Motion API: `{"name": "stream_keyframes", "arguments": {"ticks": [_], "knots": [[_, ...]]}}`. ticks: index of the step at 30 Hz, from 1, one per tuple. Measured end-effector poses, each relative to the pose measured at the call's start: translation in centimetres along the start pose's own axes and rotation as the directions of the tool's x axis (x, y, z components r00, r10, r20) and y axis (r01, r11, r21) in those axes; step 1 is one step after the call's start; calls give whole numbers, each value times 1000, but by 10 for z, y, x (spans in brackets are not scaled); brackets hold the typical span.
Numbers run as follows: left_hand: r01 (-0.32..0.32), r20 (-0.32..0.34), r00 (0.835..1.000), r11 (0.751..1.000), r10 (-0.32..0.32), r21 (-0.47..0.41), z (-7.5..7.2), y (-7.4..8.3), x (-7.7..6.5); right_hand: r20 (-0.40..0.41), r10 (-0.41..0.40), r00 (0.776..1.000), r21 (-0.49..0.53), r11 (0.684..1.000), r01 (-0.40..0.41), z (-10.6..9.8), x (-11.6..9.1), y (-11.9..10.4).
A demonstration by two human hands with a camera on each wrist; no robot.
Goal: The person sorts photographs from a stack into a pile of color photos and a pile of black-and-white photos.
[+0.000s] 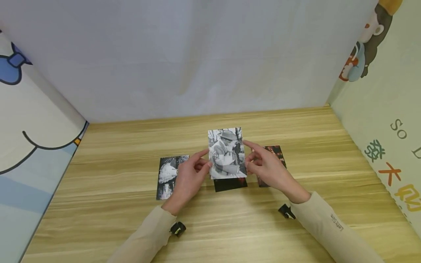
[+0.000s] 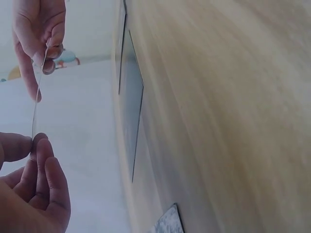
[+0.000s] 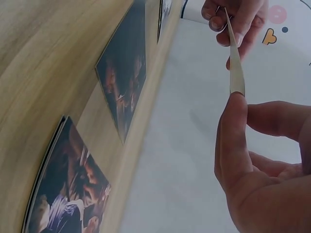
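Observation:
Both hands hold up a black-and-white photo (image 1: 227,155) of a person in a brimmed hat, seen edge-on in the wrist views. My left hand (image 1: 192,179) pinches its left edge between thumb and fingers. At the opposite edge, my right hand (image 1: 271,168) grips it the same way. Beneath it, on the table, lies a dark photo (image 3: 124,73), mostly covered in the head view. A black-and-white photo (image 1: 166,173) lies left, partly behind the left hand. To the right, a dark reddish photo (image 3: 73,184) lies on what looks like another card, partly hidden by the right hand in the head view.
The wood-grain table (image 1: 108,182) runs back to a pale wall (image 1: 138,73). Cartoon-printed panels stand at the left (image 1: 42,120) and right (image 1: 378,109) sides. A small black clip-like piece shows by each sleeve.

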State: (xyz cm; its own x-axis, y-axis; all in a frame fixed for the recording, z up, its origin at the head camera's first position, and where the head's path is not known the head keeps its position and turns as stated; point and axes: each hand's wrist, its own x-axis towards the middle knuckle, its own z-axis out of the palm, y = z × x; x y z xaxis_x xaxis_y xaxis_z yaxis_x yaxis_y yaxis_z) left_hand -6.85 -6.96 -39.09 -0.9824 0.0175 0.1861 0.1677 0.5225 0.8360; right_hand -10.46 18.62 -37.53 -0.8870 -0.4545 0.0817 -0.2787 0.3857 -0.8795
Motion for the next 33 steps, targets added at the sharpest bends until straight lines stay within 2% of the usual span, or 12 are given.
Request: {"name": "stream_keyframes", "arguments": {"ticks": [16,24,33], "knots": [[-64,-81,995,997,60,-46,-12,3,-8,1,9,1000,87,996,-9,6,-4,-15],[-118,-140,985,986,102,-114,-18,3,-11,7,1,1000,122,993,-2,10,-4,-21],[-106,-164,983,984,82,-143,-25,3,-14,27,-18,999,179,984,13,16,-3,-27]]}}
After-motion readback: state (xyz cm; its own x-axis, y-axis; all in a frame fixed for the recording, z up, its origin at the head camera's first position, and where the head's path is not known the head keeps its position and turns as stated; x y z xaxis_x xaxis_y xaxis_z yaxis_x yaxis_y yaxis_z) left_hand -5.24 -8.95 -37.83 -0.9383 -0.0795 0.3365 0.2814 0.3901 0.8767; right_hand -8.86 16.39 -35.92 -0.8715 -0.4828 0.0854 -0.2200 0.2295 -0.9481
